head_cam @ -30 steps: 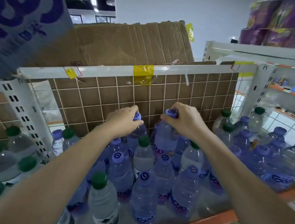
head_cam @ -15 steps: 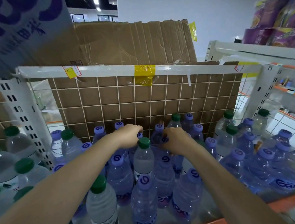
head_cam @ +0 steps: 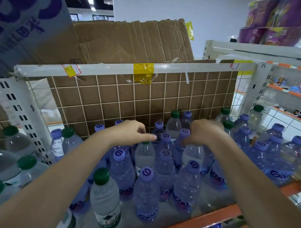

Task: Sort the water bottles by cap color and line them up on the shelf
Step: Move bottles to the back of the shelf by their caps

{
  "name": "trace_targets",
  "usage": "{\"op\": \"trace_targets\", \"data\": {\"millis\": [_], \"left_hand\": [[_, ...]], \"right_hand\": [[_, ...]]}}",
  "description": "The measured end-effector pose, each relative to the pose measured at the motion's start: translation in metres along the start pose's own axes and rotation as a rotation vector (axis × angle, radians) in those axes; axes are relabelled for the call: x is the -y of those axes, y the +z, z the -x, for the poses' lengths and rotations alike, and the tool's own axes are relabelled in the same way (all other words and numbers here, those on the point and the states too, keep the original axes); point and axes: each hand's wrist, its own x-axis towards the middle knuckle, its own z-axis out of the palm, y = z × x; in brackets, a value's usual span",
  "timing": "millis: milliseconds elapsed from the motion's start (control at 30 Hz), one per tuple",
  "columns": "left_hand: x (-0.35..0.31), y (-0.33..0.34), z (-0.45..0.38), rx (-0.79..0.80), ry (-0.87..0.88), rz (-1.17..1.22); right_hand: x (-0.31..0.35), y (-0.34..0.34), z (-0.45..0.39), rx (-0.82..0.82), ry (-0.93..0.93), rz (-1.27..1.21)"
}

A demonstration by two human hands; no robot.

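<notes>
Purple-capped bottles and green-capped bottles stand mixed on the shelf. My left hand hovers just above the green cap of a clear bottle in the middle, its fingers loosely curled and holding nothing. My right hand curls down over the top of another clear bottle, hiding its cap. Two purple-capped bottles stand free between my hands. More purple caps cluster at the right, and green caps at the left.
A white wire grid backed by cardboard closes the rear of the shelf. White slotted uprights stand at either side. The orange front edge runs along the bottom right. A neighbouring shelf with small goods stands at the right.
Both hands lowered the purple-capped bottles they had lifted, set them among the others and let go. The left hand then shifted over a green cap and the right hand moved right onto a clear bottle.
</notes>
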Motion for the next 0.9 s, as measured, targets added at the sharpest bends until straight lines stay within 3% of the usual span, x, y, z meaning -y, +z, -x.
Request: {"op": "trace_targets", "data": {"millis": [67, 133, 367, 533, 633, 800, 900], "left_hand": [[-0.004, 0.007, 0.002, 0.064, 0.01, -0.113], [-0.005, 0.014, -0.001, 0.046, 0.025, -0.144], [-0.004, 0.014, 0.002, -0.081, 0.026, -0.138], [-0.02, -0.013, 0.025, -0.319, 0.071, -0.17], [-0.035, -0.033, 0.044, -0.5, 0.13, -0.039], [-0.052, -0.054, 0.075, -0.865, 0.227, 0.194], [-0.051, -0.068, 0.097, -1.097, 0.226, 0.311]], "right_hand": [[0.0, 0.006, 0.004, 0.131, 0.03, 0.0], [0.0, 0.012, 0.009, 0.156, 0.051, -0.027], [-0.002, 0.023, 0.019, -0.206, 0.062, -0.258], [-0.003, -0.013, 0.043, -0.448, 0.142, -0.456], [0.002, -0.04, 0.061, -0.631, 0.141, -0.569], [0.017, -0.074, 0.093, -1.059, 0.02, -0.69], [0.033, -0.088, 0.107, -1.227, -0.088, -0.774]]}}
